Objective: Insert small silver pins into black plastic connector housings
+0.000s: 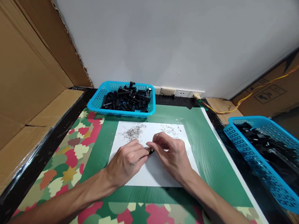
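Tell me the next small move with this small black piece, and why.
Perhaps steady the small black piece with the left hand and ease the right hand gently onto it. The left appears to pinch it, and the right is close beside it, above the white rectangular sheet. Whether the right holds one of the thin silvery metal bits is unclear, so go slowly.

black part (151, 151): small, mostly hidden, held
its place: over the middle of the white sheet (147, 176)
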The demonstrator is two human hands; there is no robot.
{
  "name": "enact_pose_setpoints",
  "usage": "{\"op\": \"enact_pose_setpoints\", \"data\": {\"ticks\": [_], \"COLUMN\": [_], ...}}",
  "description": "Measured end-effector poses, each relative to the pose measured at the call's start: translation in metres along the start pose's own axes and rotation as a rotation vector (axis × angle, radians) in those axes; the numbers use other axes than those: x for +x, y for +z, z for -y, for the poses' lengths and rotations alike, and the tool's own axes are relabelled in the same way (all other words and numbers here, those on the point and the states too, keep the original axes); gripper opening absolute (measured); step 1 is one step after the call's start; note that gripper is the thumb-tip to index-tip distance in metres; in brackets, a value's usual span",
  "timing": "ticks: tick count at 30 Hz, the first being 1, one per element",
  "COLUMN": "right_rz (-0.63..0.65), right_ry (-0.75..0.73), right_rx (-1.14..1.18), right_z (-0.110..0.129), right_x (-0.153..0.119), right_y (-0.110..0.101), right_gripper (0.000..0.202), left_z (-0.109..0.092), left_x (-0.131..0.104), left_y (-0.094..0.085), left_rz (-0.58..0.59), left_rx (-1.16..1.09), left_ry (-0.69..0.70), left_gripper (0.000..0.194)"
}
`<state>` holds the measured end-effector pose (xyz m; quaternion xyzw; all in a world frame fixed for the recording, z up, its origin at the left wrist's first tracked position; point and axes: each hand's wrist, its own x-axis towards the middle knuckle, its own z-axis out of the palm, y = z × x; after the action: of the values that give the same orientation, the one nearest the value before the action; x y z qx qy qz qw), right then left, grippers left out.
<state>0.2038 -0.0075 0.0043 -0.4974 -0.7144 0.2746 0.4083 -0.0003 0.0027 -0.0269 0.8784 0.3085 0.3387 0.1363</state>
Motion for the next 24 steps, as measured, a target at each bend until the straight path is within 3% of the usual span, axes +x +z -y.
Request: {"op": "enact_pose_setpoints", "data": {"ticks": [10, 24], "right_rz": [0.018, 0.001], "right_ry": [0.055, -0.038], "right_rx": [0.112, -0.025], "right_z": [0.0002, 0.0042], "right_x": [0.0038, -0.0026], "right_y": [-0.0082, -0.0013], "right_gripper": [0.028, 0.022], "left_z": [0.0025, 0.0002], "left_x": [-0.0022, -0.0009], "left_y": [0.0038, 0.0019], "left_rz": [-0.015, 0.013], "left_rx": [-0.028, -0.007], "left_ry": [0.015, -0.014], "left_gripper": [0.013, 0.021]}}
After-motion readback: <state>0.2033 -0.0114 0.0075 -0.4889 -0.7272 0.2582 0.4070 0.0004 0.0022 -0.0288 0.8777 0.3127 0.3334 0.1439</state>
